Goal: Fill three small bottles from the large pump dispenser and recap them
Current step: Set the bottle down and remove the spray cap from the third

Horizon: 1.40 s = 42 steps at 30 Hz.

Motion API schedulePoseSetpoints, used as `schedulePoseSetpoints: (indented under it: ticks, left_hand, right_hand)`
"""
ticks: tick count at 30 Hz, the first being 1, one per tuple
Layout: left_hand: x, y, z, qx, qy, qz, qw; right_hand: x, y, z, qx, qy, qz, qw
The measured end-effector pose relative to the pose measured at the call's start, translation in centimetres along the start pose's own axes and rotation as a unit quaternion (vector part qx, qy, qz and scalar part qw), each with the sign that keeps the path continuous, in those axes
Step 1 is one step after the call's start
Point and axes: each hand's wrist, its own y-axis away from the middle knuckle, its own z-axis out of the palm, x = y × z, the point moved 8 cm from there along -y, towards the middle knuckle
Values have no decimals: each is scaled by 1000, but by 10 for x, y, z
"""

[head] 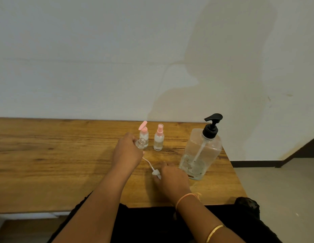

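Observation:
My left hand grips a small clear bottle with no cap, its open mouth tilted toward me. My right hand rests low on the table and pinches a white pump cap, whose thin dip tube trails toward the left hand. Behind stand two small bottles: one with a pink flip-top lid open and one with a pink spray top. The large clear pump dispenser with a black pump head stands upright to the right of my right hand.
The wooden table ends at a right edge close behind the dispenser and meets a white wall at the back. My black-clothed lap lies below the front edge. Bare floor lies to the right.

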Motion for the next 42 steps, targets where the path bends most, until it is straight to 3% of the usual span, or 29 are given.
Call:
schedulePoseSetpoints:
  ticks: [19, 26, 30, 35, 38, 42]
  left_hand:
    - [0, -2, -2, 10, -13, 10, 1000]
    - [0, -1, -2, 9, -15, 10, 1000]
    - [3, 1, 0, -1, -2, 26, 1000]
    - [31, 12, 8, -36, 59, 125, 990]
    - [50, 23, 16, -66, 135, 172, 974]
    - [71, 38, 29, -90, 205, 204, 953]
  right_hand:
    - [-15, 6, -5, 14, -8, -30, 999]
    - [-14, 19, -64, 166, -47, -42, 984]
    - [-13, 44, -110, 317, -82, -128, 936]
    - [6, 89, -159, 511, -110, -210, 826]
    - [25, 104, -176, 583, -134, -192, 778]
    - [51, 99, -176, 600, -176, -128, 770]
